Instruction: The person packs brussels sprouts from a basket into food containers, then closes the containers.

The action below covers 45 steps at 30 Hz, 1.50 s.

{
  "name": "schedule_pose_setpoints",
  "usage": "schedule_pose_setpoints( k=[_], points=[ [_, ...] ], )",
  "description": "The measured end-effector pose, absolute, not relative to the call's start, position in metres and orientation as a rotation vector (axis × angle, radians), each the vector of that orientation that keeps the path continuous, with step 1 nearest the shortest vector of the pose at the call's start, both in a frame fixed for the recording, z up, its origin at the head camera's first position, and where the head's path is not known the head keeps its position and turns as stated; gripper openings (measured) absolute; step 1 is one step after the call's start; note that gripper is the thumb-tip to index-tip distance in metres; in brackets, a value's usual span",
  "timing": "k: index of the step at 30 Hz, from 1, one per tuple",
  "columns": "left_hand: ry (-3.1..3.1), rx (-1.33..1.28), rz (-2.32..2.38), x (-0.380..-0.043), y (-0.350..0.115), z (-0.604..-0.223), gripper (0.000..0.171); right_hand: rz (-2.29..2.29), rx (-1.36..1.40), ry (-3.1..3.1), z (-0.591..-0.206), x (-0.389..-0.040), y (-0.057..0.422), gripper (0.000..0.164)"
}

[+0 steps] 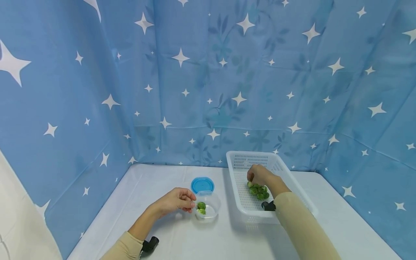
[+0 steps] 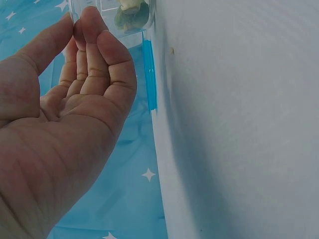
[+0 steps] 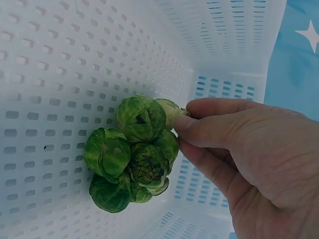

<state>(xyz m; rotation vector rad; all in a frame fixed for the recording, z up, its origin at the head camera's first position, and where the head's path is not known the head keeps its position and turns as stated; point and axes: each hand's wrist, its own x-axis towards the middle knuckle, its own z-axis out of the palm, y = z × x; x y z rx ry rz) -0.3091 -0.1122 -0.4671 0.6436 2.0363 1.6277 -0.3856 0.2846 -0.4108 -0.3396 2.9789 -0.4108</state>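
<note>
My right hand (image 1: 260,176) reaches down into the white basket (image 1: 238,195). Its thumb and forefinger pinch the pale stem end of a Brussels sprout (image 3: 169,110) at the edge of a small heap. Several more green Brussels sprouts (image 3: 139,118) lie together on the basket floor beside the fingertips. On the left, my left hand (image 1: 179,199) pinches the near-left rim of a small clear plastic container (image 1: 212,213). Inside that container sit two Brussels sprouts (image 1: 201,206), partly visible in the left wrist view as well.
A blue lid (image 1: 202,184) lies on the white table (image 1: 182,238) just behind the clear container. The basket's perforated walls rise around the right hand. A blue curtain (image 1: 195,90) with white stars hangs behind and along both sides of the table.
</note>
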Motion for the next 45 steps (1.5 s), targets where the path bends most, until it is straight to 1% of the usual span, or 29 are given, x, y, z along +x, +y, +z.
schedule_pose_setpoints(
  k=[16,30,45],
  points=[
    [2.033,0.64,1.632,-0.309,-0.113,-0.467,0.037,-0.442,-0.35,2.971,-0.41,-0.386,0.285,0.015],
    [2.039,0.641,1.63,-0.31,-0.114,-0.467,0.037,-0.6,-0.418,3.007,-0.409,-0.388,0.287,0.016],
    [2.025,0.635,1.637,-0.309,-0.112,-0.467,0.034,-0.715,-0.627,3.135,-0.388,-0.385,0.279,0.018]
  ],
)
